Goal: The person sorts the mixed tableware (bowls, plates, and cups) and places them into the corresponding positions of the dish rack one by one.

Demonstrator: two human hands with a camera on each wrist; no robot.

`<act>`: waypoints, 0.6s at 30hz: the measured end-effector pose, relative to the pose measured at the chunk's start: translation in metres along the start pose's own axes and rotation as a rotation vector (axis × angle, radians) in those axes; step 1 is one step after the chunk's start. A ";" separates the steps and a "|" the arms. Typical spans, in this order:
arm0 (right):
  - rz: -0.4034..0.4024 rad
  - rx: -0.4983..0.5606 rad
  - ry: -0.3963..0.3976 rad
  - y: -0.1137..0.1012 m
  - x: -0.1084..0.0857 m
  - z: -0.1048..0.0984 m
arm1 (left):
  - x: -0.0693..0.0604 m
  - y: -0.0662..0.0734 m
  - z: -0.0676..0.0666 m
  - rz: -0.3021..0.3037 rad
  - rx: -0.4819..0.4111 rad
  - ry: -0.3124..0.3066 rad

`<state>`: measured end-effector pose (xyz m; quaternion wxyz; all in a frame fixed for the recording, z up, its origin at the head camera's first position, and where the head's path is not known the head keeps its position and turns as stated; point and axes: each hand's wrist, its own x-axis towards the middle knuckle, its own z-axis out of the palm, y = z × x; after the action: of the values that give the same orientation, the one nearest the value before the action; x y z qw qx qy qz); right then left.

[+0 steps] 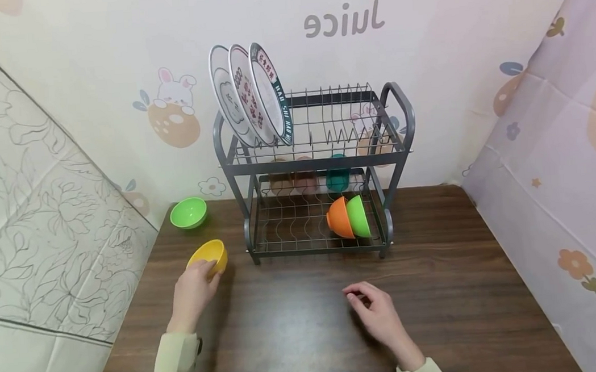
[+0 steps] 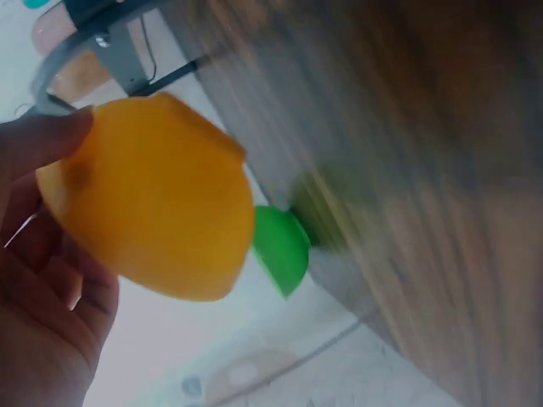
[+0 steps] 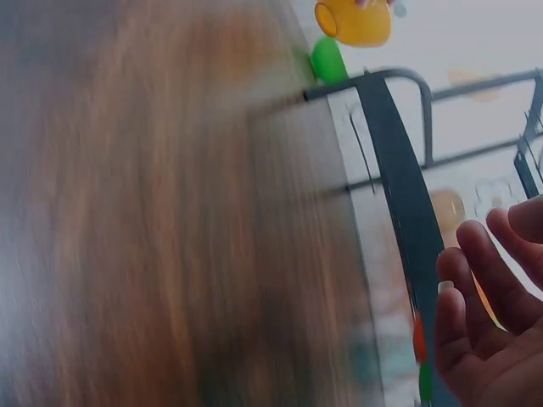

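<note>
A yellow bowl (image 1: 211,255) is pinched at its rim between the thumb and fingers of my left hand (image 1: 194,289). In the left wrist view the yellow bowl (image 2: 161,195) is tilted and raised off the tabletop. Behind it a green bowl (image 1: 189,213) stands at the table's back left corner. My right hand (image 1: 374,312) hovers over the table in front of the rack, fingers loosely bent and holding nothing. On the rack's lower tier, an orange bowl (image 1: 338,217) and another green bowl (image 1: 358,216) lean on their sides, one against the other.
A dark two-tier dish rack (image 1: 317,164) stands at the back of the wooden table (image 1: 296,317). Its upper tier carries three upright plates (image 1: 270,91) on the left. Behind the lower tier are a teal cup (image 1: 337,178) and two brownish-pink cups (image 1: 305,181). Printed cloth walls enclose the table.
</note>
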<state>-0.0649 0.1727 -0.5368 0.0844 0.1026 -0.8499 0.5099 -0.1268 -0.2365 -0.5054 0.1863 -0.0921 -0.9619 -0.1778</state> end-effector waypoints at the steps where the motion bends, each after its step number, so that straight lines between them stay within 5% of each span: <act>1: 0.002 0.004 -0.015 -0.002 0.000 0.003 | -0.008 0.003 -0.004 -0.003 0.011 -0.006; 5: 0.028 0.014 -0.080 -0.010 0.003 0.012 | -0.035 0.017 -0.017 0.031 0.032 -0.017; 9: 0.002 0.022 -0.130 -0.018 0.007 0.016 | -0.046 0.042 -0.020 0.140 -0.002 -0.041; 18: -0.220 -0.011 -0.163 -0.027 0.006 0.034 | -0.048 0.110 0.013 0.477 -0.117 -0.096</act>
<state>-0.0650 0.1295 -0.5280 0.0710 0.2360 -0.8403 0.4828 -0.0600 -0.1359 -0.5015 0.1716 -0.3353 -0.9088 -0.1795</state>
